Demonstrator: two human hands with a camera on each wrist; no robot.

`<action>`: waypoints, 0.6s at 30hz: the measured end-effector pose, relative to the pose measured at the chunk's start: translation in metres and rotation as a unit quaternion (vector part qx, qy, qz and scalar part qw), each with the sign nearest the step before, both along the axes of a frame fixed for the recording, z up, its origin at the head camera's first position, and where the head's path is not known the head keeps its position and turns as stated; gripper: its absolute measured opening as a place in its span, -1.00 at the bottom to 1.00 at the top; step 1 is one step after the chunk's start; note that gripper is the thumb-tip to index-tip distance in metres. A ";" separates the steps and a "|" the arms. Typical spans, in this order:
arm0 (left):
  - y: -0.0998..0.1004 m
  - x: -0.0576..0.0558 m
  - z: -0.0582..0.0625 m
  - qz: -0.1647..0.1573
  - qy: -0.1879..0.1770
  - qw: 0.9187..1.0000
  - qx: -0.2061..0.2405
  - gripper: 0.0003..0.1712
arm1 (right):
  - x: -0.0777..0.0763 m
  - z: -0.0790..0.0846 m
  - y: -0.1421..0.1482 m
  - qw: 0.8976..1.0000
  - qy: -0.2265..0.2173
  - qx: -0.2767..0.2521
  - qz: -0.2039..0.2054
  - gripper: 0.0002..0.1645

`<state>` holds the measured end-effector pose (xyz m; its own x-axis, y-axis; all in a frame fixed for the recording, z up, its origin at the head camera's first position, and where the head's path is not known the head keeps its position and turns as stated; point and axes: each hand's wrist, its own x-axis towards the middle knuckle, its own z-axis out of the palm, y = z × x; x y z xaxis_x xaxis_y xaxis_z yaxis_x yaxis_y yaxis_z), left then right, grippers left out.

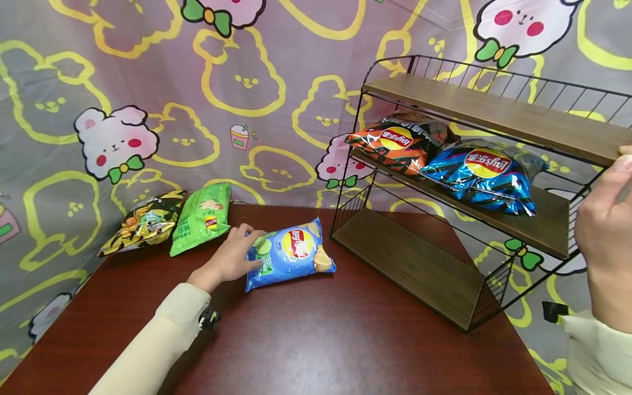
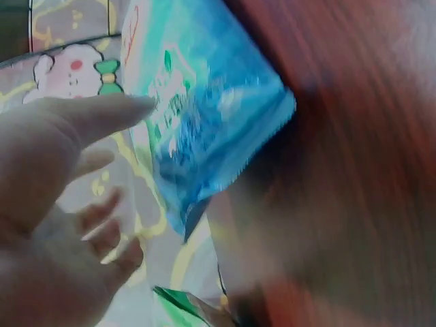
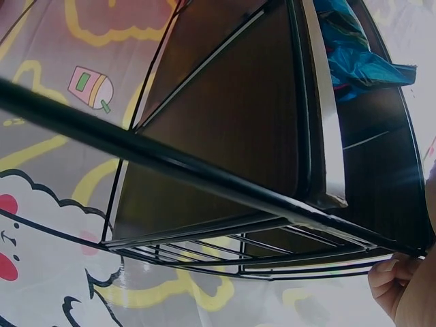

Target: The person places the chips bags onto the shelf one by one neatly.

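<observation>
A blue Lay's chip bag [image 1: 286,258] lies on the dark red-brown table. My left hand [image 1: 231,257] is at its left end, with fingers spread apart. In the left wrist view the thumb [image 2: 102,116] overlaps the front of the blue bag [image 2: 211,95], while the other fingers hang loosely bent beside it. At the far right, my right hand [image 1: 609,225] grips the right end of a black wire shelf rack [image 1: 494,109] near its top board. The right wrist view shows its fingertips [image 3: 387,272] at a black rod; part of this hand is out of frame.
On the rack's middle shelf [image 1: 553,225] sit an orange-black chip bag [image 1: 390,142] and a shiny blue-black chip bag [image 1: 484,175]. A green bag [image 1: 199,219] and a black-yellow bag [image 1: 148,225] lie at the table's back left. Patterned cloth [image 1: 276,153] hangs behind.
</observation>
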<state>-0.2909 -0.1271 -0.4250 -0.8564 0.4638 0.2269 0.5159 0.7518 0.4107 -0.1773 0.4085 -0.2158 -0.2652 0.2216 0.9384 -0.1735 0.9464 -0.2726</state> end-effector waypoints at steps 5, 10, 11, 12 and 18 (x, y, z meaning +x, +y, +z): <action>0.010 0.004 0.005 -0.070 -0.040 0.997 0.016 -0.87 | 0.000 0.000 -0.001 1.000 0.006 -0.003 0.002 -0.53; 0.010 0.010 0.009 -0.094 -0.157 0.982 -0.042 -0.71 | 0.001 0.001 -0.002 1.000 -0.010 -0.003 0.007 -0.51; 0.008 0.010 0.009 -0.085 -0.168 0.981 -0.048 -0.71 | 0.001 0.001 -0.003 1.000 -0.012 -0.004 0.008 -0.51; 0.007 0.010 0.009 -0.072 -0.175 0.981 -0.053 -0.71 | 0.001 0.002 -0.004 1.000 -0.016 -0.003 0.008 -0.51; 0.001 0.002 0.011 0.000 -0.131 0.988 -0.086 -0.81 | 0.002 0.006 -0.010 1.000 -0.005 -0.003 0.003 -0.55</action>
<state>-0.2884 -0.1262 -0.4142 -0.8755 0.4754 -0.0860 0.4079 0.8228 0.3958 -0.1753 0.3989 -0.2099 -0.2765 0.2252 0.9343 -0.1769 0.9436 -0.2798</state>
